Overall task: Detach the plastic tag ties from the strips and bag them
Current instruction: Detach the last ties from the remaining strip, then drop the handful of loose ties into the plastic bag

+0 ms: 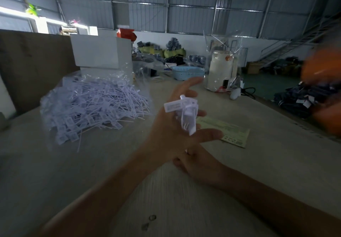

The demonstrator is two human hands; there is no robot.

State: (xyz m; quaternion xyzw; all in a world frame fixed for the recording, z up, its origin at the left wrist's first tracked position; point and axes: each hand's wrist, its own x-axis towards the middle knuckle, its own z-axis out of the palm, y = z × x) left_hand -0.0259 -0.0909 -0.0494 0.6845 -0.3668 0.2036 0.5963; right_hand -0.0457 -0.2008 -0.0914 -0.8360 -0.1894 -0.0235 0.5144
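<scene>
Writing: small printed blocks show on the flat white tag heads, but they are too blurred to read; the pale green slip (226, 131) also carries print that cannot be made out.
Left hand (177, 126): raised above the table (55, 181), fingers spread and fairly straight, with a small bunch of white plastic tag ties (184, 113) lodged between the fingers; one flat rectangular tag head sticks out sideways toward the pile.
Right hand (195, 161): just below and partly behind the left hand, knuckles toward the camera; its fingers are hidden, so whether they are apart, curled or gripping anything cannot be told.
Pile of tag ties (96, 107): on the table to the left of the left hand, a loose heap of thin white stems with flat heads, lying in and under crinkled clear plastic bag (129, 74).
Green slip: flat on the table just beyond the left hand, to its right, partly covered by the fingers.
Hard to make out: a white cylinder-shaped thing wrapped in clear film (221, 70) and a light blue perforated basket (187, 72) stand farther back from the left hand; an orange blur (324, 82) is cut off at the right edge.
Table surface: pale, matt, faintly grained.
</scene>
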